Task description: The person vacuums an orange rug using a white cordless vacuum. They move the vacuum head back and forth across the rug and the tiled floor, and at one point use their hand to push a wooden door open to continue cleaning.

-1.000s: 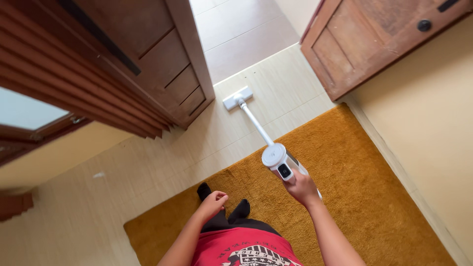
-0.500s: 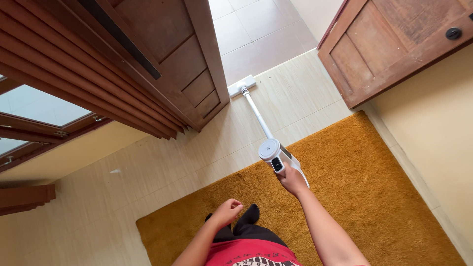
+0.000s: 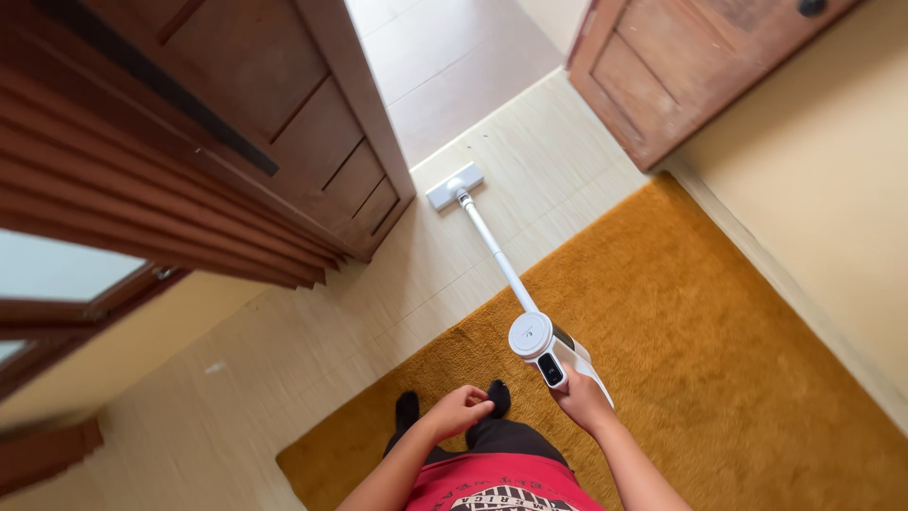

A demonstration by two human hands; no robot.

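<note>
My right hand (image 3: 584, 399) grips the handle of a white stick vacuum (image 3: 547, 348). Its thin tube runs forward and left to the flat floor head (image 3: 454, 185), which rests on the pale tiled floor beside the foot of a dark wooden door. My left hand (image 3: 460, 411) hangs loosely curled in front of my waist, holding nothing, just above my black-socked feet. I stand on a mustard-yellow rug (image 3: 719, 378).
A dark wooden door (image 3: 312, 132) stands open at the left, with a second wooden door (image 3: 662, 66) at the upper right. Between them a doorway leads to grey tiles (image 3: 445, 57). A cream wall (image 3: 832, 180) borders the rug's right side. Wooden slats and a window sit at far left.
The vacuum head went forward to the doorway threshold, then came back toward me along the tiles. My right hand drew back with it. My left hand stayed curled near my waist.
</note>
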